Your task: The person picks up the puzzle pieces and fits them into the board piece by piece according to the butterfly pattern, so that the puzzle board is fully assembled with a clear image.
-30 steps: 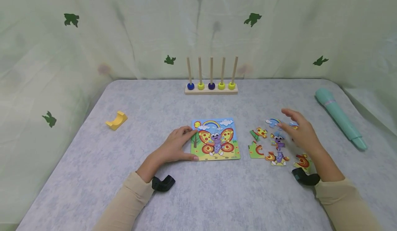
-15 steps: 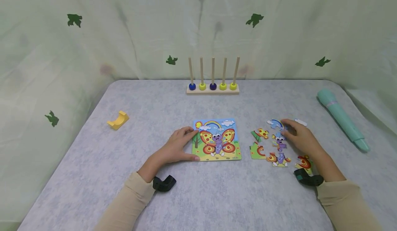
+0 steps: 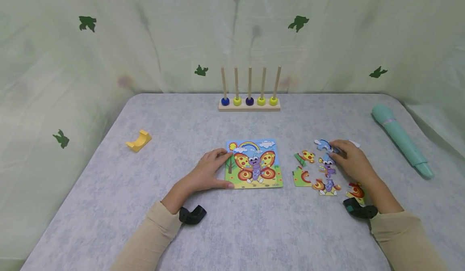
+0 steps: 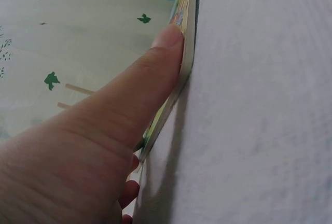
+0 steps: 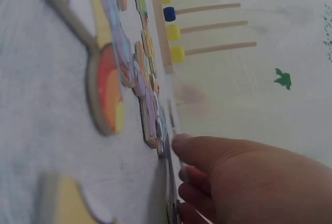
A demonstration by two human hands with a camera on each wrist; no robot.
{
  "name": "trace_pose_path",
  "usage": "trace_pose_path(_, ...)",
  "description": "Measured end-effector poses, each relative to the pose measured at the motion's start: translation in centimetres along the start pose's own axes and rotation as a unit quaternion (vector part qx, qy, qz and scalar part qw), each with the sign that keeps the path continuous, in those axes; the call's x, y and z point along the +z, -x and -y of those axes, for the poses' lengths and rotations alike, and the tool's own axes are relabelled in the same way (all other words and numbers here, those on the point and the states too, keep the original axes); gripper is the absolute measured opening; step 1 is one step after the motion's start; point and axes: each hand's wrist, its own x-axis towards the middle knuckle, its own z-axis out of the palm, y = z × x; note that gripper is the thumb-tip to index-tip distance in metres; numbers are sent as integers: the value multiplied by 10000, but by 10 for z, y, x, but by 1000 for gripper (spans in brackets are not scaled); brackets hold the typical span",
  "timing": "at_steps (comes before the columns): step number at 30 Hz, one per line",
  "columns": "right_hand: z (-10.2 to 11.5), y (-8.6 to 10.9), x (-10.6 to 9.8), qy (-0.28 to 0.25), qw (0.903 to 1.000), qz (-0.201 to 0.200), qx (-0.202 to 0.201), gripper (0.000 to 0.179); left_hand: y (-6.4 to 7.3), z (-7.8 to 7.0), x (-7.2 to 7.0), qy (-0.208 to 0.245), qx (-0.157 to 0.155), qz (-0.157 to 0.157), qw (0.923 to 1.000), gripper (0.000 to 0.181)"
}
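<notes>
The butterfly board (image 3: pixel 254 164) lies flat on the table (image 3: pixel 218 230). The left hand (image 3: pixel 207 170) rests along its left side, thumb on the near left corner, fingers loose. The right hand (image 3: pixel 352 158) is well apart from the left, to the right of the board, thumb and first finger at the rainbow piece (image 3: pixel 323 144); I can't tell if they pinch it. The face piece (image 3: pixel 328 167) lies between the board and that hand (the peg stand (image 3: pixel 249 108) is behind the board). The pieces look thin, light and stiff, maybe a bit slippery on top. Thin knobs could chip, so edges seem best to hold.
</notes>
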Motion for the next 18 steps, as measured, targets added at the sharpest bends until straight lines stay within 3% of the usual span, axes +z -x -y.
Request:
trace_pose_path(8,19,2,-2,-309,9978,-592,-52,39,2,0,0,60,-15,-51,10000,98)
trace_pose_path(11,22,-2,2,-417,9940,-914,-441,39,3,0,0,39,-10,-41,10000,98)
trace_pose_path(15,45,-1,4,-545,9830,-1252,-1225,37,2,0,0,48,-18,-12,10000,99)
trace_pose_path(18,77,2,4,-542,9758,-1274,-1693,36,2,0,-1,30,-29,-9,10000,98)
